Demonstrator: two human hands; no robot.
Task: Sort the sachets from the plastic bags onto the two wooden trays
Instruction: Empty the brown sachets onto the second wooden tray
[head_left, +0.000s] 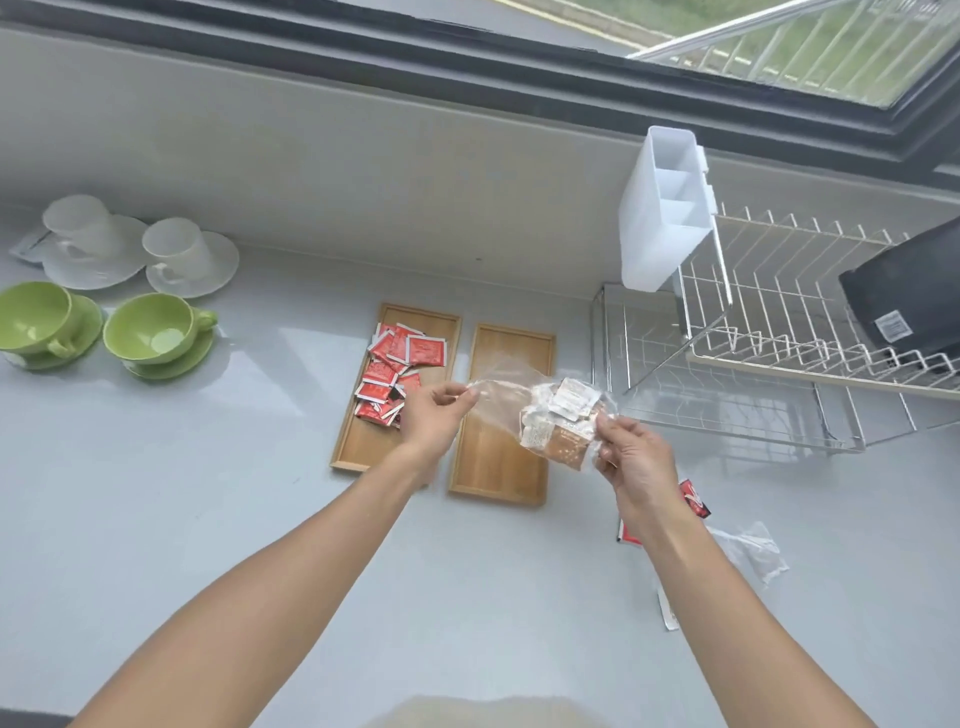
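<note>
Above the bare right-hand wooden tray (511, 358), left hand (434, 415) and right hand (636, 462) fingers pinch a clear plastic bag (498, 402) of brown-and-white sachets (563, 421).

Bright, soft daylight enters through the dark-framed window (571, 78) at the top, washing out the pale grey countertop (260, 519) below it. Shadows there are faint. Wide-angle distortion bends the window frame, and detail is slightly soft throughout.
</note>
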